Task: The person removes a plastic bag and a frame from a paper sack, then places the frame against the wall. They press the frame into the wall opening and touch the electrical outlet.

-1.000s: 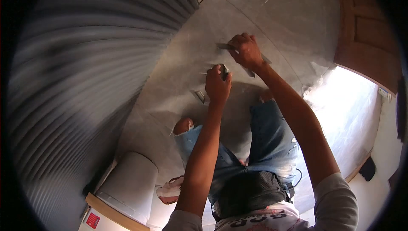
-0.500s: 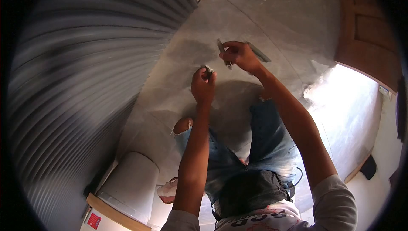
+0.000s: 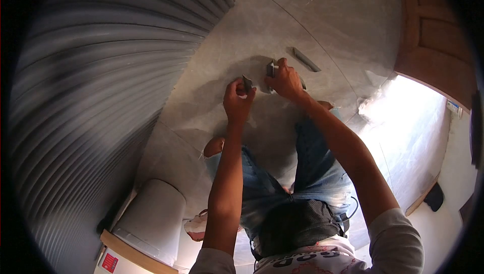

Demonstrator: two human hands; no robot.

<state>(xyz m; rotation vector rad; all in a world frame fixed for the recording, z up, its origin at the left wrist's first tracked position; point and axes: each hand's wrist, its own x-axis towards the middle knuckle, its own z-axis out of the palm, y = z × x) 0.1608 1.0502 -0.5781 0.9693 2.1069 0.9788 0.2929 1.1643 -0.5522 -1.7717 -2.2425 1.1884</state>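
Observation:
My left hand (image 3: 239, 103) is closed, pinching a small dark grey piece (image 3: 247, 83) with a pale edge between thumb and fingers. To its right, my right hand (image 3: 286, 81) grips a dark grey strip-like piece (image 3: 270, 69) that has a small white part near its upper end. A short gap separates the two pieces. Beyond my right hand, a longer dark grey strip (image 3: 306, 59) lies slantwise on the tiled floor (image 3: 212, 62). Another dark edge shows by the right wrist, mostly hidden by the hand. What exactly these pieces are cannot be made out.
A grey corrugated metal sheet (image 3: 101, 87) rises on the left. At lower left is a whitish bucket-like container (image 3: 154, 218) beside a wooden edge (image 3: 136, 256). A brown panelled wooden door (image 3: 438, 42) stands on the right, with bright light on the floor below it.
My right hand has moved down and left, nearer my left hand, bringing its piece along. More of the strip on the floor shows now. The left hand's piece is turned more upright.

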